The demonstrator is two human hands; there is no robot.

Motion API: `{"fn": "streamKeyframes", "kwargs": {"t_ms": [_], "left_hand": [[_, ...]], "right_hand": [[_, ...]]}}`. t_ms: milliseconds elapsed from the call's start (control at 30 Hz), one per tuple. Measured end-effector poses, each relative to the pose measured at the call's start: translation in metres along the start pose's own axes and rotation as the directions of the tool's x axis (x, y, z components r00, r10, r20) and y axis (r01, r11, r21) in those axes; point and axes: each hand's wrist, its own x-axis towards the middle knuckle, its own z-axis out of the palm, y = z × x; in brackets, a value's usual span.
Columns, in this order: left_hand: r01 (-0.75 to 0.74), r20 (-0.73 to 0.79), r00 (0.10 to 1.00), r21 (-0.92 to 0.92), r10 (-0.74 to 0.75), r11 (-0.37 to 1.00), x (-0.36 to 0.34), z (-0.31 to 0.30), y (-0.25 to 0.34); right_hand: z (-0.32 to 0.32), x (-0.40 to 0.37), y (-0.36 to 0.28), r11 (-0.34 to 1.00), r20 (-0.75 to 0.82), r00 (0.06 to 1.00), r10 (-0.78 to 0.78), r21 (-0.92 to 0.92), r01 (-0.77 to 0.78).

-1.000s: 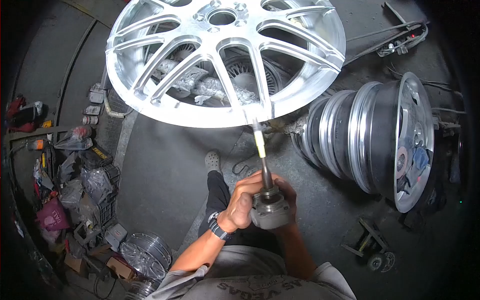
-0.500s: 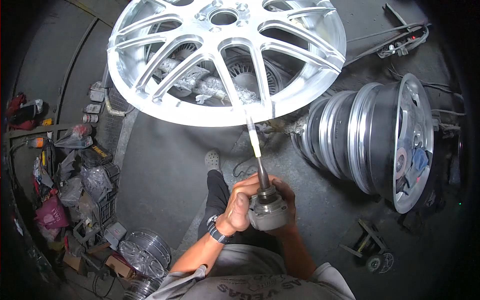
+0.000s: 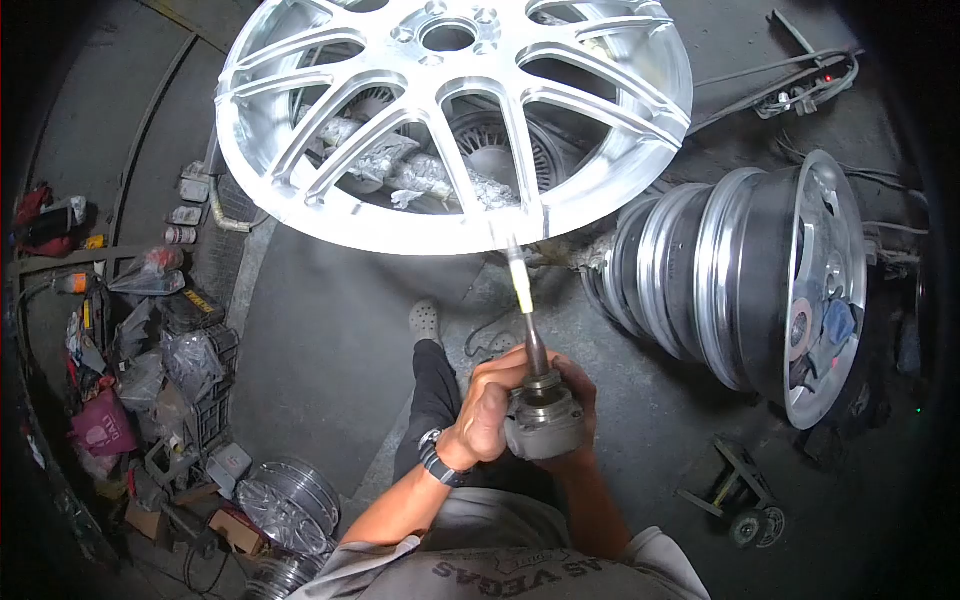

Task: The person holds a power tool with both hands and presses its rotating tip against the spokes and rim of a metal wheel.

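Both hands are closed around a grey die grinder (image 3: 545, 425) with a long extended shaft. My left hand (image 3: 482, 415), a dark watch at its wrist, wraps the near left side of the body. My right hand (image 3: 580, 390) grips it from the right and is partly hidden behind the tool. The grinder's pale, blurred tip points away from me and overlaps the lower rim of a bright silver alloy wheel (image 3: 370, 235). That wheel lies face up, raised above the floor, its split spokes spreading from the hub.
A polished wheel (image 3: 720, 275) stands sideways at right, with a disc and blue cloth on its face. A small wheeled stand (image 3: 745, 490) is below it. Crates (image 3: 215, 400), bags and several wheels (image 3: 290, 505) line the left. Cables (image 3: 770, 80) run at upper right.
The grinder and both hands have shifted slightly to the right, and the tip has slid rightward along the wheel's rim. The wheel stays in place.
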Motion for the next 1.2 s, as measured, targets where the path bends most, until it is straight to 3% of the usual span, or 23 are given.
{"fn": "streamKeyframes", "kwargs": {"t_ms": [67, 133, 233, 467, 533, 600, 667, 733, 867, 967, 1033, 1067, 1133, 1200], "left_hand": [[0.056, -0.004, 0.998, -0.014, -0.056, 0.998, 0.003, 0.005, 0.0], [0.053, -0.005, 0.999, -0.01, -0.053, 0.999, 0.003, 0.005, 0.0], [0.044, -0.011, 0.999, -0.012, -0.044, 0.999, -0.002, -0.001, 0.002], [0.037, -0.012, 0.999, -0.016, -0.037, 0.999, 0.002, 0.007, 0.002], [0.081, -0.014, 0.997, -0.046, -0.082, 0.996, 0.0, 0.01, 0.002], [0.128, -0.022, 0.991, -0.066, -0.13, 0.99, -0.001, 0.008, 0.003], [0.01, -0.033, 0.999, -0.024, -0.011, 1.0, -0.001, 0.003, 0.002], [0.005, -0.037, 0.999, -0.02, -0.005, 1.0, -0.004, 0.001, 0.002], [0.047, -0.019, 0.999, -0.017, -0.047, 0.999, 0.001, 0.007, 0.002], [0.082, -0.019, 0.996, -0.014, -0.082, 0.997, 0.003, 0.009, 0.003], [0.058, -0.029, 0.998, -0.013, -0.059, 0.998, 0.0, 0.005, 0.004], [0.039, -0.031, 0.999, -0.014, -0.039, 0.999, -0.002, 0.003, 0.004], [0.028, -0.038, 0.999, -0.012, -0.029, 1.0, -0.005, 0.001, 0.003], [0.017, -0.04, 0.999, -0.017, -0.017, 1.0, -0.004, 0.002, 0.001]], "right_hand": [[-0.003, -0.004, 0.001, 1.0, -0.031, 0.999, -0.012, -0.002, 0.012], [-0.008, -0.01, 0.001, 0.986, -0.024, 0.99, 0.136, 0.105, -0.133], [-0.006, -0.001, 0.004, 0.993, 0.037, 0.999, 0.006, 0.119, -0.011], [0.0, -0.001, -0.011, 0.996, -0.034, 0.998, 0.054, 0.068, -0.052], [-0.001, -0.005, -0.013, 0.972, -0.087, 0.984, 0.155, 0.194, -0.136], [-0.005, 0.001, -0.01, 0.987, -0.031, 0.995, 0.092, 0.138, -0.087], [-0.005, 0.006, -0.01, 0.996, 0.023, 0.999, 0.031, 0.083, -0.033], [0.001, 0.01, -0.015, 0.999, 0.034, 0.999, 0.025, 0.046, -0.026], [-0.002, 0.001, -0.01, 0.997, -0.004, 0.998, 0.068, 0.036, -0.068], [-0.006, -0.01, -0.002, 0.988, -0.074, 0.993, 0.09, 0.133, -0.079], [-0.018, -0.027, 0.026, 0.861, 0.094, 0.902, 0.42, 0.271, -0.43], [-0.017, -0.026, 0.023, 0.86, 0.097, 0.902, 0.42, 0.276, -0.43], [0.0, 0.014, -0.018, 1.0, 0.063, 0.998, 0.011, 0.002, -0.011], [-0.001, 0.014, -0.019, 1.0, 0.039, 0.999, 0.004, -0.008, -0.004]]}}
